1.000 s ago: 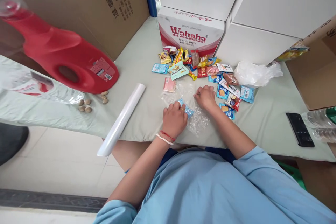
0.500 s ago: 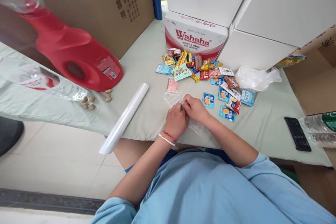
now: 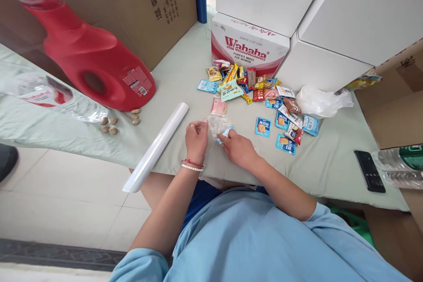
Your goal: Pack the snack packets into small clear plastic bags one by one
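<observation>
My left hand [image 3: 196, 139] pinches the edge of a crumpled sheet of clear plastic wrap [image 3: 218, 124] just above the pale green table [image 3: 185, 83]. My right hand [image 3: 237, 148] holds the other side of the wrap, with a small blue snack packet [image 3: 225, 132] bundled inside it. A roll of plastic wrap [image 3: 156, 147] lies at an angle to the left of my hands, its end past the table edge. A pink packet [image 3: 218, 106] lies just beyond the wrap. Several loose snack packets [image 3: 251, 86] are piled further back.
A red detergent jug [image 3: 89, 59] and a clear water bottle [image 3: 49, 97] stand at the left, with several nuts [image 3: 110, 125] beside them. A Wahaha carton [image 3: 246, 48] and white boxes stand behind. A white plastic bag [image 3: 319, 101], a black phone [image 3: 369, 165] and bottles [image 3: 401, 158] lie at the right.
Both hands came together over the flat sheet, gathered it around the blue packet and shifted left, lifting the bundle. Blue packets to the right are now uncovered.
</observation>
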### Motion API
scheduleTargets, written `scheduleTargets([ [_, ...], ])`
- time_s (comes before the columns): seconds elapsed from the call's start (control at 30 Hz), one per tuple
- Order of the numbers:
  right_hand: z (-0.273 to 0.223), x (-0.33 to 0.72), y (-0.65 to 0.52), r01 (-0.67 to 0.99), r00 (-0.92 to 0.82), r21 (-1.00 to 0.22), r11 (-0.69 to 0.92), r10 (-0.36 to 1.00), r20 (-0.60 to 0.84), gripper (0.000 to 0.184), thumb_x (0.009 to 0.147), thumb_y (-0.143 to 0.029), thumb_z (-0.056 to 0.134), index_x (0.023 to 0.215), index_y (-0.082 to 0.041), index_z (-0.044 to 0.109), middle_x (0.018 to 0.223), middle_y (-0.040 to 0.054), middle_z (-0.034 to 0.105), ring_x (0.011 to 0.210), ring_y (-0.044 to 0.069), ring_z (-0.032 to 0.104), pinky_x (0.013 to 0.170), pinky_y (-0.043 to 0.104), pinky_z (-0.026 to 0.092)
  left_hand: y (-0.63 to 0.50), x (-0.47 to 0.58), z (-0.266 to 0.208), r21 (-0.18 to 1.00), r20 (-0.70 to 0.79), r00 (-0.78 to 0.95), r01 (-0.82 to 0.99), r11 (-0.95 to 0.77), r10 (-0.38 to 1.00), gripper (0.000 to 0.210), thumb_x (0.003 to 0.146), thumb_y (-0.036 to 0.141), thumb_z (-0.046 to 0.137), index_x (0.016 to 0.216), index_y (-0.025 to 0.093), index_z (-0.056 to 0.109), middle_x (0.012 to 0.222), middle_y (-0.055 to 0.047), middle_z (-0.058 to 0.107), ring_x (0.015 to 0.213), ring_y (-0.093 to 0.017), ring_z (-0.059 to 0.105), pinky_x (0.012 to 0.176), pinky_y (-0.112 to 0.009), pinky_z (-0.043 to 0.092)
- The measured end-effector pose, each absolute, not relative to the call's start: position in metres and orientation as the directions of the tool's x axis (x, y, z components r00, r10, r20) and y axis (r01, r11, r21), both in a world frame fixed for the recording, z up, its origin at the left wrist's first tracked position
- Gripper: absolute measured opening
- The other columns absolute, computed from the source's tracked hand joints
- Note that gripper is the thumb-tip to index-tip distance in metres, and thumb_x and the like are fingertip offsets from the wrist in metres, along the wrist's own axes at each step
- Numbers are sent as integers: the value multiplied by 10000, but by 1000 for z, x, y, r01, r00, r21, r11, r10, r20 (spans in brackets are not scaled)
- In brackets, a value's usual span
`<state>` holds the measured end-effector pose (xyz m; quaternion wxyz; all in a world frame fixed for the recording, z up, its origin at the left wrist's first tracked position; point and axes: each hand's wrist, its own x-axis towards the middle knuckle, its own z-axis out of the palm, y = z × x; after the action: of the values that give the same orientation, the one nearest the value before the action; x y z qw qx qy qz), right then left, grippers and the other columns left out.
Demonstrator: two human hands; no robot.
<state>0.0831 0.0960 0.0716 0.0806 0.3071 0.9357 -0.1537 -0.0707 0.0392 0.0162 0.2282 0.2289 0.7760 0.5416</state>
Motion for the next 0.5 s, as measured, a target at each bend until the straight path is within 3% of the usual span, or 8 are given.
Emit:
scheduleTargets([
  [0.1, 76, 83, 95, 583, -809, -236, 777, 530, -256, 489, 1060, -399, 453, 1538, -296, 478, 1289, 134, 562, 1013, 276, 644, 797, 340, 494, 54, -77, 21, 827, -43, -815, 296, 478, 578, 879, 780, 652, 683, 1438, 101, 495, 1357, -249, 620, 1240, -358, 614, 1054, -477, 479],
  [0.2, 72, 87, 97, 536, -844, -288, 794, 493, -212, 508, 1029, -387, 539, 1524, -273, 511, 1266, 148, 556, 1002, 281, 623, 807, 346, 494, 71, -87, 26, 711, -55, -752, 433, 554, 657, 1021, 639, 537, 825, 1489, 116, 447, 1373, -250, 618, 1318, -420, 557, 1058, -506, 455],
  [0.3, 62, 94, 99, 487, -872, -367, 792, 467, -149, 446, 1012, -243, 539, 1454, -261, 595, 1208, 136, 569, 950, 255, 590, 833, 350, 490, 81, -99, 27, 750, -142, -671, 406, 521, 727, 652, 603, 375, 807, 1198, 153, 659, 1018, -132, 747, 1029, -344, 680, 881, -415, 507],
  [0.37, 55, 97, 100, 465, -877, -426, 776, 469, -103, 427, 996, -167, 510, 1388, -260, 648, 1165, 116, 582, 909, 235, 565, 839, 351, 491, 80, -100, 30, 786, -161, -633, 381, 486, 757, 360, 634, 338, 747, 953, 178, 695, 824, -57, 725, 831, -257, 669, 762, -344, 495],
  [0.5, 46, 97, 103, 409, -884, -545, 732, 466, -38, 421, 964, -104, 478, 1307, -238, 683, 1155, 100, 612, 935, 226, 566, 881, 356, 510, 62, -73, 42, 862, -41, -559, 399, 313, 828, 190, 722, 353, 652, 829, 197, 664, 759, -3, 679, 716, -171, 602, 689, -284, 463],
])
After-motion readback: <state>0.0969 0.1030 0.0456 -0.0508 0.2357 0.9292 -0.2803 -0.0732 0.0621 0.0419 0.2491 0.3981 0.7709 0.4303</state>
